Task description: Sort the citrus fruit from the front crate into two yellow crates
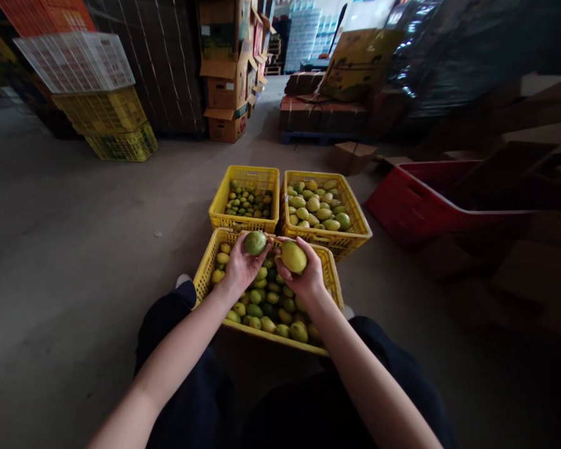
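My left hand (244,265) holds a green fruit (255,243), and my right hand (306,274) is wrapped round a larger yellow-green fruit (293,257). Both hands are side by side above the near yellow crate (266,335), which holds many green and yellow fruits. Behind it on the left is a yellow crate (244,222) with smaller green fruits. To its right, another yellow crate (330,236) contains larger, paler fruits.
A red bin (411,202) sits at the right among cardboard. Stacked crates (107,112) rise at the back left. Cardboard boxes (227,93) and a loaded blue pallet (308,136) are farther back. My legs flank the near crate.
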The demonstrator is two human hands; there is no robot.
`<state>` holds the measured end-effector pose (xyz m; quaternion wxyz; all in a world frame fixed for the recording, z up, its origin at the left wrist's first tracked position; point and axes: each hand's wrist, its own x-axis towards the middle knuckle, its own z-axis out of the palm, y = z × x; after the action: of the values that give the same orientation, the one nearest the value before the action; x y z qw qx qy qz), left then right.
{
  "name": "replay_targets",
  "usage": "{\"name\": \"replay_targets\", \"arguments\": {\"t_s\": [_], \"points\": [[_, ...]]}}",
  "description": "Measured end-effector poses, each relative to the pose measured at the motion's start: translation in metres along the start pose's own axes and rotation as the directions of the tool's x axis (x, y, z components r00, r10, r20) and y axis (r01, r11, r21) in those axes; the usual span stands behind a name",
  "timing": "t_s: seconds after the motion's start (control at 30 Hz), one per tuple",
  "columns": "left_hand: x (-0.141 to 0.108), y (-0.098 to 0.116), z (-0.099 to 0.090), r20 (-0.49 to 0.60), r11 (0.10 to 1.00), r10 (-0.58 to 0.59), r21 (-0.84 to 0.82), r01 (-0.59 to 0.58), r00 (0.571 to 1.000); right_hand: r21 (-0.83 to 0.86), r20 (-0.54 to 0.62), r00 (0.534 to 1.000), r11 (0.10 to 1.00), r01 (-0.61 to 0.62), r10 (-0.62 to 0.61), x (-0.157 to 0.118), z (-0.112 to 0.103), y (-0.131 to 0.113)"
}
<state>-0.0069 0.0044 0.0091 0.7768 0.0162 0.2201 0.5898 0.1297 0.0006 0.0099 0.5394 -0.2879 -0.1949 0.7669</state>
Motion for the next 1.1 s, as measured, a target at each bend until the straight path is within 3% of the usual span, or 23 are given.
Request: {"name": "replay_targets", "arguments": {"t_s": [0.13, 0.37, 0.77, 1.1], "points": [[-0.007, 0.0, -0.002, 0.008, 0.99, -0.097, -0.104, 0.097, 0.995, 0.178, -0.023, 1.0, 0.984, 0.015, -0.011, -0.002, -0.001, 0.0], [-0.006, -0.007, -0.005, -0.022, 0.993, 0.038, -0.111, -0.04, 0.999, 0.331, -0.101, 0.995, 0.942, 0.047, -0.014, -0.001, 0.002, 0.006], [-0.007, 0.001, 0.0, -0.072, 0.988, 0.052, -0.139, -0.061, 0.996, 0.355, -0.101, 0.994, 0.935, 0.0, 0.038, 0.0, 0.008, 0.02], [-0.005, 0.003, -0.002, -0.022, 0.977, 0.04, -0.209, -0.043, 0.999, 0.359, -0.101, 0.994, 0.933, -0.006, 0.045, 0.001, 0.007, 0.021]]}}
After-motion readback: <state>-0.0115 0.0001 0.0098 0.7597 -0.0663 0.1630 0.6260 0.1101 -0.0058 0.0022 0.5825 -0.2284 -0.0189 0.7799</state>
